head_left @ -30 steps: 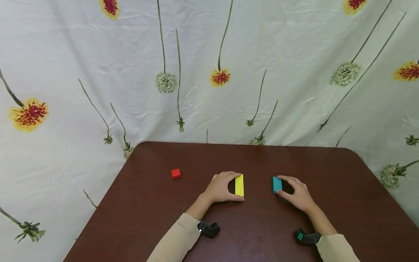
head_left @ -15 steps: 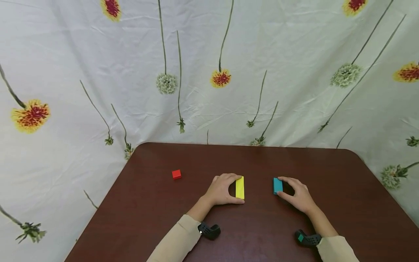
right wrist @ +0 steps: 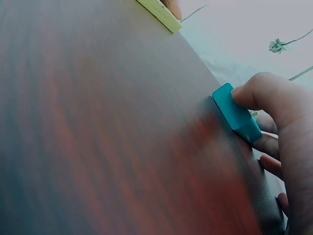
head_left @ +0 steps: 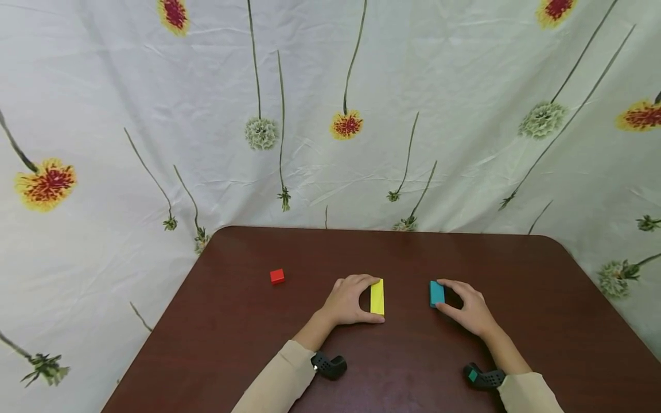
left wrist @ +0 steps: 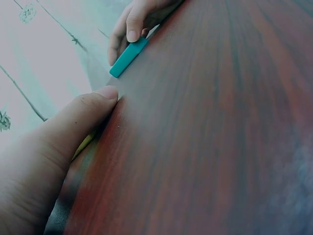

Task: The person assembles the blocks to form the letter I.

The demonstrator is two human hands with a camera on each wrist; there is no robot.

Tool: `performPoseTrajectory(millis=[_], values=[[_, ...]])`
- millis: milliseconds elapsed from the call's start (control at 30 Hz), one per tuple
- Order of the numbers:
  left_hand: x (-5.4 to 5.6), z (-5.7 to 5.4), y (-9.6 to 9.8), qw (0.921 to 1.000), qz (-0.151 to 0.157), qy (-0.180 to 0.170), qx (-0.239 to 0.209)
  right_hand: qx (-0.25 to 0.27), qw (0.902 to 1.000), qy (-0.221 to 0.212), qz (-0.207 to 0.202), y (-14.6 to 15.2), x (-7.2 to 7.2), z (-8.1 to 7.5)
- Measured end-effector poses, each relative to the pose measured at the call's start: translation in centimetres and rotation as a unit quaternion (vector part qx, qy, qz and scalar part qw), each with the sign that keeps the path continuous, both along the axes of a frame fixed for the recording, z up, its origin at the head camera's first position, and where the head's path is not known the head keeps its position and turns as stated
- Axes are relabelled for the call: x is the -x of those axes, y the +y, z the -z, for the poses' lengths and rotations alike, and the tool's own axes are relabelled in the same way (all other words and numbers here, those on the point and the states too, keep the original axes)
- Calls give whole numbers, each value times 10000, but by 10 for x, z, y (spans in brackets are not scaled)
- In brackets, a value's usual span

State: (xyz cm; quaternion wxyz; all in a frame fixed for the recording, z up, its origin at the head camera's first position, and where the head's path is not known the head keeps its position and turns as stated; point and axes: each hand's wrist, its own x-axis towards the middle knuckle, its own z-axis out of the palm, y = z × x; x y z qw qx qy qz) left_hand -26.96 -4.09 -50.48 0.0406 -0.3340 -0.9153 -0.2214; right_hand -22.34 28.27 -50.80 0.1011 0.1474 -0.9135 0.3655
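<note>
In the head view my left hand (head_left: 347, 301) pinches a long yellow block (head_left: 377, 297) by its two ends, thumb at the near end and fingers at the far end. To the right, my right hand (head_left: 467, 307) grips a shorter blue block (head_left: 436, 293) the same way. A gap of bare table separates the two blocks. The right wrist view shows the thumb on one end of the blue block (right wrist: 234, 110), close over the table. From the left wrist, the yellow block (left wrist: 84, 144) is mostly hidden behind the thumb.
A small red block (head_left: 277, 276) lies on the dark brown table (head_left: 248, 344), left of the left hand. Behind the table's far edge hangs a white cloth (head_left: 310, 74) with printed flowers. Each wrist wears a black band.
Both hands keep their grip on the yellow and blue blocks, which stay in place on the table. Only a slight shift of the head view shows.
</note>
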Motion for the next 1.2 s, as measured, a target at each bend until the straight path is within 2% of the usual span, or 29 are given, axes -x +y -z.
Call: performPoseTrajectory(millis=[433, 1200], values=[[0, -1, 0, 9999, -2, -127, -97, 14, 10000, -44, -32, 1, 0, 0], [0, 0, 1, 9999, -28, -124, -105, 31, 9999, -123, -21, 1, 0, -1]])
